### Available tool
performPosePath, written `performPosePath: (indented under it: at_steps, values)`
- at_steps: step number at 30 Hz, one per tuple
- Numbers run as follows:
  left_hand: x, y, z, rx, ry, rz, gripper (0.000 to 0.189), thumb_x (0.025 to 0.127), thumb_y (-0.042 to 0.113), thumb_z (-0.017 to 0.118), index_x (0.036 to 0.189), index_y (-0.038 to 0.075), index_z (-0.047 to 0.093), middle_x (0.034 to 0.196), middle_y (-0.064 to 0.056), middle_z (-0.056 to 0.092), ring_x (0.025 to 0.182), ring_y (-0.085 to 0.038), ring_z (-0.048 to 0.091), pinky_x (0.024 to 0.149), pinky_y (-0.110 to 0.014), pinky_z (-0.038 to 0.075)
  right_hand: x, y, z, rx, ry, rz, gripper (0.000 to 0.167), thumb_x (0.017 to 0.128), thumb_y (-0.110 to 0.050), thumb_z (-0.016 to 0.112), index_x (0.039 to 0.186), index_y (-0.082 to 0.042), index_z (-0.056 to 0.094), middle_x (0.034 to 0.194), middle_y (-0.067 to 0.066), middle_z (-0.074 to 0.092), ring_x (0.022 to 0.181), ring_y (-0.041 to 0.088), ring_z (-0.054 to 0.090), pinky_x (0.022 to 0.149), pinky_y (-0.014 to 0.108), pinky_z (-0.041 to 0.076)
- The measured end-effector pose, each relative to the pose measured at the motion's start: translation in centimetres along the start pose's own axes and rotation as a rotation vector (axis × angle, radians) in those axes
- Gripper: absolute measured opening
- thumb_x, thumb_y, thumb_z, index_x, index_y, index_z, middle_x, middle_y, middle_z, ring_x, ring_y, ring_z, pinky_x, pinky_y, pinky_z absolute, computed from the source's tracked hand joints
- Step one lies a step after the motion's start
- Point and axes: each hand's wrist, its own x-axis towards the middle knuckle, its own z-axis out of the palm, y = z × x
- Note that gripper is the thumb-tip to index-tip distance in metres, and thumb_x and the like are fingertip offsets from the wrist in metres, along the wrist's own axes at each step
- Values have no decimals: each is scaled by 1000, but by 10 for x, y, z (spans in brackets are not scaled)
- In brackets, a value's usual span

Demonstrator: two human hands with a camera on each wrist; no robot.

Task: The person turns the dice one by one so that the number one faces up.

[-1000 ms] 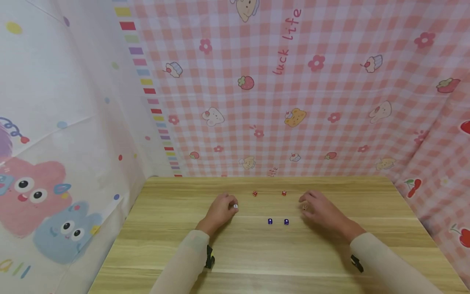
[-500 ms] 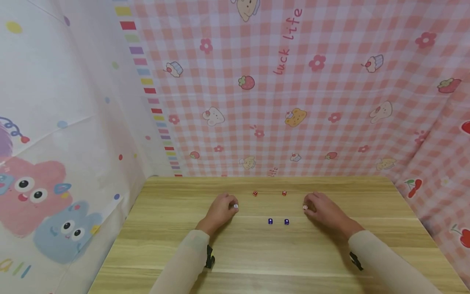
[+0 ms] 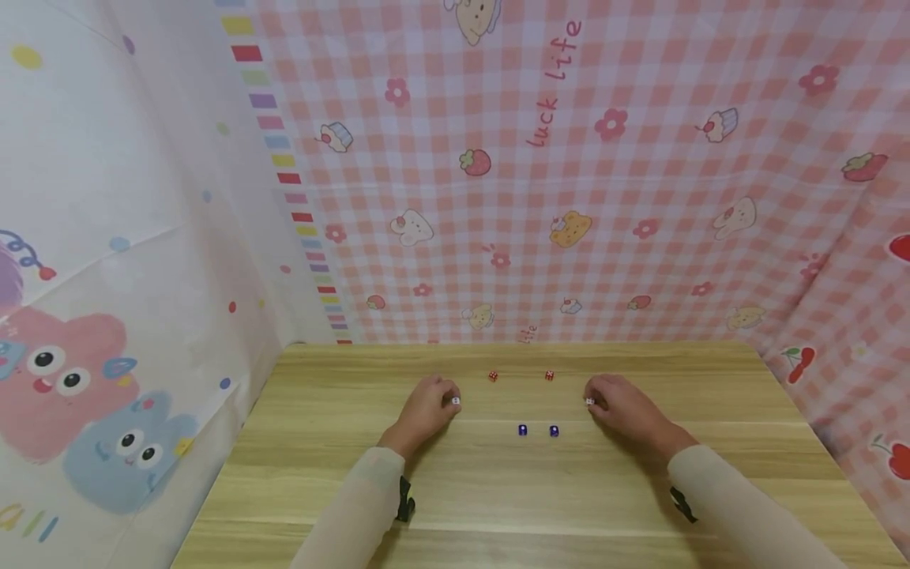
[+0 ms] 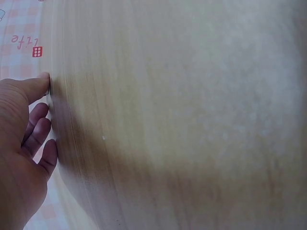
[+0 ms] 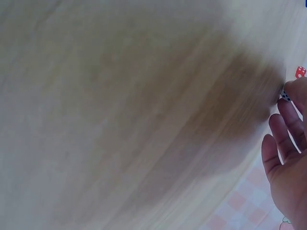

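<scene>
My left hand [image 3: 425, 409] pinches a white die [image 3: 456, 401] between thumb and forefinger, low at the tabletop. On the other side my right hand [image 3: 626, 405] pinches a second white die [image 3: 589, 401]; its dark pips show in the right wrist view, where the die [image 5: 286, 94] sits between thumb and fingertip. Between the hands, toward the back, lie two red dice, a left one [image 3: 494, 376] and a right one [image 3: 550, 375]. Nearer the front are two blue dice, one [image 3: 522, 430] beside the other [image 3: 554, 431]. In the left wrist view the thumb hides most of the left die.
The wooden table [image 3: 498, 506] ends at the back against a pink checked cloth [image 3: 526, 261]. A white printed cloth [image 3: 178, 316] hangs along the left side, and another pink cloth [image 3: 853, 332] hangs on the right.
My right hand's fingers have closed around the right white die, which has turned to show another face. The left hand has stayed in place on its die. The red and blue dice have not moved.
</scene>
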Motion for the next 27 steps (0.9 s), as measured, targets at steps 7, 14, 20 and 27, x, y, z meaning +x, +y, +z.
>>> performPosePath:
  at_steps: [7, 14, 20, 27]
  values:
    - [-1, -1, 1, 4, 0, 1, 8, 94, 17, 77, 99, 15, 72, 97, 1, 59, 92, -17, 56, 83, -37, 52, 1, 0, 4, -22, 8, -14, 12, 91, -6, 74, 93, -14, 66, 91, -2, 64, 90, 18, 59, 82, 45, 52]
    - [-2, 0, 0, 8, 0, 4, 7, 95, 17, 76, 99, 15, 72, 95, 2, 57, 89, -15, 53, 80, -34, 50, 0, 0, 3, -43, 6, -16, 13, 91, -6, 74, 92, -15, 66, 89, -3, 61, 88, 17, 57, 80, 43, 51]
    - [-1, 0, 0, 4, -6, 2, 7, 95, 18, 76, 101, 15, 72, 96, 2, 57, 89, -15, 53, 80, -34, 50, 0, -2, 2, -88, 9, -15, 15, 88, -3, 74, 92, -15, 67, 90, -3, 59, 85, 16, 55, 77, 40, 52]
    - [-1, 0, 1, 8, -5, -1, 8, 95, 18, 76, 100, 15, 71, 95, 2, 57, 89, -15, 52, 81, -34, 49, -1, -8, 1, -102, 13, -12, 13, 87, -3, 74, 95, -13, 71, 95, 1, 60, 90, 20, 58, 83, 44, 54]
